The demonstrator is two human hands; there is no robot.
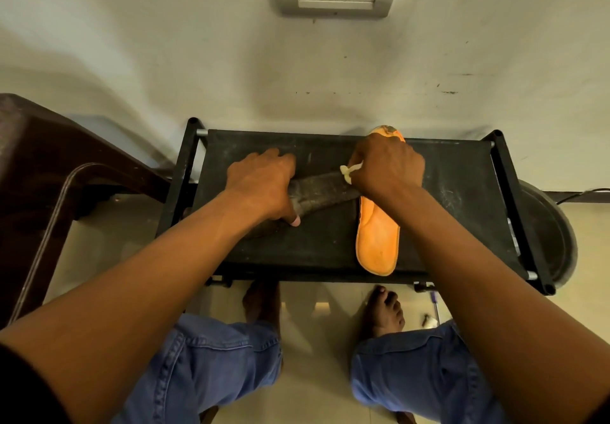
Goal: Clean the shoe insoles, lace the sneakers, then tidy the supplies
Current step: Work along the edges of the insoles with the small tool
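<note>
Two hands: left [264, 186] presses grey insole [321, 189], right [386, 166] grips brush [350, 171].

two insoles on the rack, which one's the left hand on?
The dark grey insole, lying diagonally under the left hand. The orange insole sits lengthwise at the right.

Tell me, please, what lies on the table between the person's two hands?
In the head view, the dark grey insole spans from the left hand to the right hand.
</note>
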